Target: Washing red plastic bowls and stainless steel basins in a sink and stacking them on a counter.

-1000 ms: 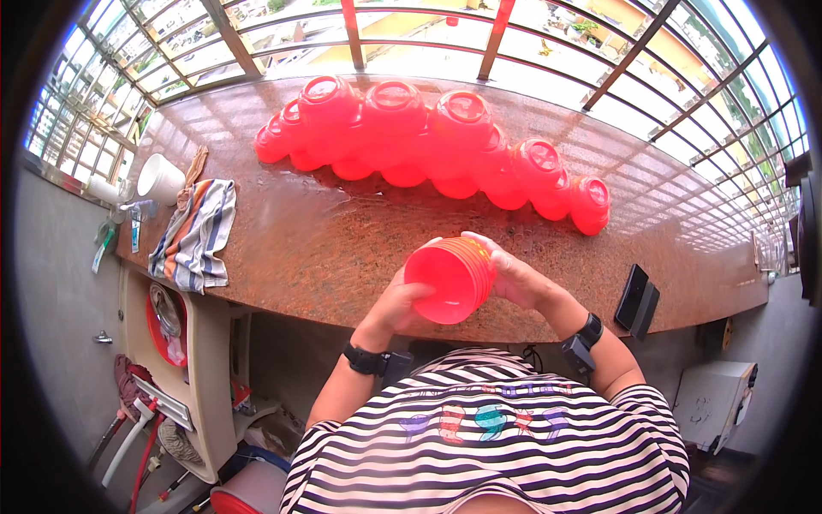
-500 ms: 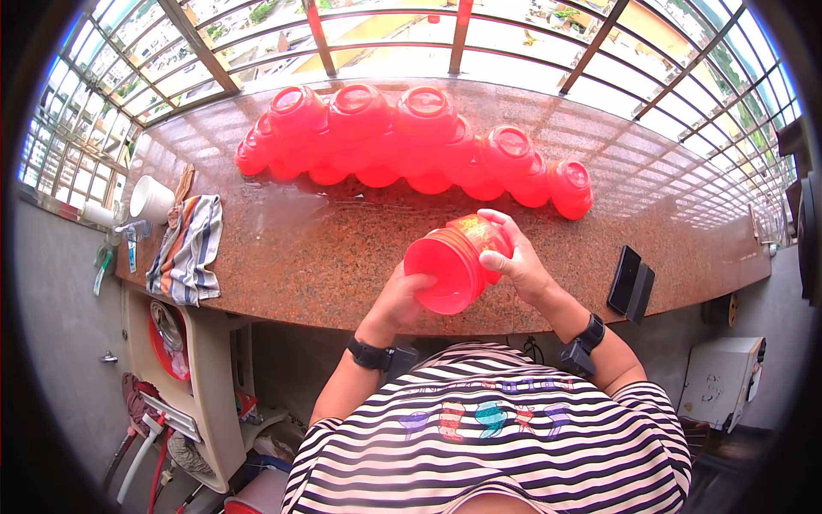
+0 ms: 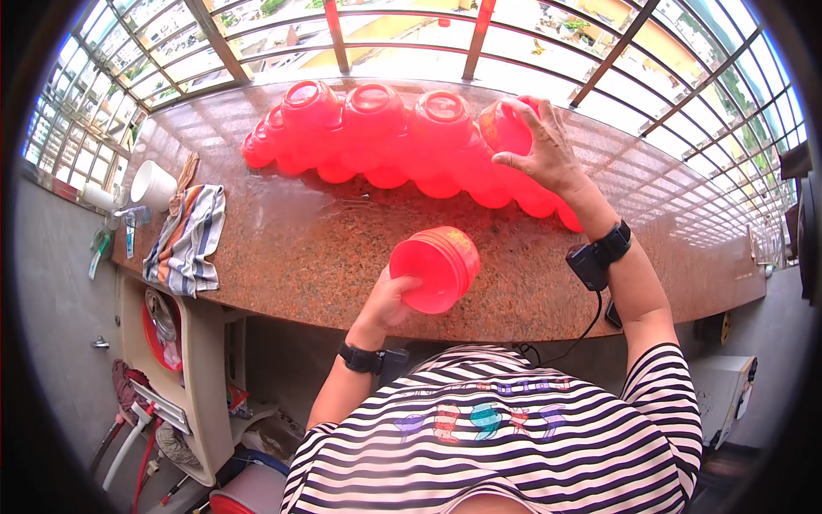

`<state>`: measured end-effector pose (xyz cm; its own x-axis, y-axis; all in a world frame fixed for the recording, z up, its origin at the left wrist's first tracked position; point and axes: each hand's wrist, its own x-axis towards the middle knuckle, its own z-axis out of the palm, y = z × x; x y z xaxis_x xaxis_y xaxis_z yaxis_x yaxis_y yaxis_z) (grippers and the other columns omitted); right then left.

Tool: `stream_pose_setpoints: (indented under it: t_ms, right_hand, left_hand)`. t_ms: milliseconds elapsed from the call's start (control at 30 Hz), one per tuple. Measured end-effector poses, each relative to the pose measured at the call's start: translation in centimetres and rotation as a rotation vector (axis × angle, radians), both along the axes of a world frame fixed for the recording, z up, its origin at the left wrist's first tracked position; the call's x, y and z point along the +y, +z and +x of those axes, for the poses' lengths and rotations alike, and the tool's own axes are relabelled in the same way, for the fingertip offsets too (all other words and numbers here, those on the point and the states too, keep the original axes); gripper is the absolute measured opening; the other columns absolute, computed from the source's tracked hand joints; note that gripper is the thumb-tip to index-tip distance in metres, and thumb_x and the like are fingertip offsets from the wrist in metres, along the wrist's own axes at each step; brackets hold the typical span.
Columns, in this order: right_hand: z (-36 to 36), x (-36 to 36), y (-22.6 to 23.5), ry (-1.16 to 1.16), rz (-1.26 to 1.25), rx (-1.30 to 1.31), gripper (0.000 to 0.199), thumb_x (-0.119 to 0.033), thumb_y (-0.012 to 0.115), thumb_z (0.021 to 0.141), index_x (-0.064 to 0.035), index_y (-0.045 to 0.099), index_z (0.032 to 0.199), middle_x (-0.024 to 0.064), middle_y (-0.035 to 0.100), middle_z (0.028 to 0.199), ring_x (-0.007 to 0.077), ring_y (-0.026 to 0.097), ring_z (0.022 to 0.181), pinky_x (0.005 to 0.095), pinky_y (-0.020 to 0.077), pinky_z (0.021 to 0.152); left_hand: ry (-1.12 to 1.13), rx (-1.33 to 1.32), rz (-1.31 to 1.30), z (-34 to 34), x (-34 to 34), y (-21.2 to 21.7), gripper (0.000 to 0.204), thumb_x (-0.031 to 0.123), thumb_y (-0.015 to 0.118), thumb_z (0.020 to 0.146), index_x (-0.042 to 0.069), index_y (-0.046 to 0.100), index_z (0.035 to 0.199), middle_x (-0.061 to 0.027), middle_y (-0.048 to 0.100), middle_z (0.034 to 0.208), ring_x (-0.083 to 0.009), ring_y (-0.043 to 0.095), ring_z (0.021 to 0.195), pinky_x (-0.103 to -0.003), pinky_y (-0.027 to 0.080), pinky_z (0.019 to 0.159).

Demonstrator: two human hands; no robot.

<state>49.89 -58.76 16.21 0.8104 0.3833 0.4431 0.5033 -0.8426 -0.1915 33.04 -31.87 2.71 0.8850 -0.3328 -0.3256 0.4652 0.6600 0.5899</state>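
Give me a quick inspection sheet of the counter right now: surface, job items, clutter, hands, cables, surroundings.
Surface: reddish speckled stone counter, bare in the middle.
Job's things: small stack of red bowls held tilted at the near edge; row of upturned red bowls along the far side.
Clutter: striped cloth and white cup at the left end.
Hands: left hand holds the small stack; right hand grips a red bowl at the row's right part.
Cables: black cable hanging from the right wrist device.
Surroundings: metal window grille behind; cabinet below left.
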Motion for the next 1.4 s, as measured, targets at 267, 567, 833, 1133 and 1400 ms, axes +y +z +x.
stream_pose_setpoints:
  t_ms: [267,567,833,1133,1400]
  right_hand:
    - [1.0,0.2,-2.4,0.022,-0.056,0.058,0.085,-0.042,0.082,0.063,-0.0170,0.044,0.135,0.0147,0.041,0.130,0.0359,0.040,0.123,0.0471,0.0356,0.105]
    - [-3.0,0.8,-0.3,0.064,0.098,-0.127,0.075,-0.048,0.075,0.074,-0.0126,0.046,0.133,0.0131,0.042,0.136,0.0331,0.042,0.124,0.0476,0.0379,0.101]
    - [-14.6,0.4,-8.7,0.063,1.291,1.333,0.083,-0.057,0.057,0.087,-0.0118,0.023,0.148,0.0096,0.042,0.140,0.0230,0.041,0.130,0.0409,0.0395,0.102]
    - [-17.1,-1.8,-7.0,0.148,1.659,1.413,0.061,-0.035,0.057,0.093,-0.0089,0.032,0.141,0.0091,0.046,0.136,0.0208,0.046,0.126,0.0404,0.0402,0.103]
    - [-17.3,-3.1,-6.0,0.034,1.641,1.150,0.064,-0.030,0.066,0.088,-0.0063,0.034,0.138,0.0091,0.050,0.128,0.0182,0.050,0.119,0.0355,0.0408,0.100]
  left_hand:
    - [0.028,0.007,-0.018,-0.1,0.9,-0.1,0.047,-0.009,0.051,0.078,-0.001,0.051,0.124,-0.0108,0.061,0.117,-0.0214,0.060,0.107,-0.035,0.049,0.092]
    - [0.018,0.010,-0.002,0.2,0.4,0.7,0.049,-0.009,0.051,0.078,0.000,0.049,0.127,-0.0109,0.060,0.119,-0.0218,0.058,0.110,-0.036,0.047,0.095]
    - [-0.167,-0.039,-0.028,0.9,-2.7,1.4,0.062,-0.009,0.049,0.078,0.000,0.039,0.138,-0.0117,0.053,0.130,-0.0201,0.054,0.117,-0.034,0.044,0.100]
    - [-0.280,-0.184,0.130,1.5,-7.0,1.9,0.070,-0.010,0.046,0.075,0.000,0.034,0.143,-0.0116,0.049,0.137,-0.0185,0.049,0.123,-0.032,0.038,0.104]
    - [-0.251,-0.133,0.052,2.0,-8.4,1.3,0.064,-0.009,0.048,0.078,0.001,0.039,0.140,-0.0118,0.054,0.130,-0.0197,0.053,0.118,-0.034,0.043,0.101]
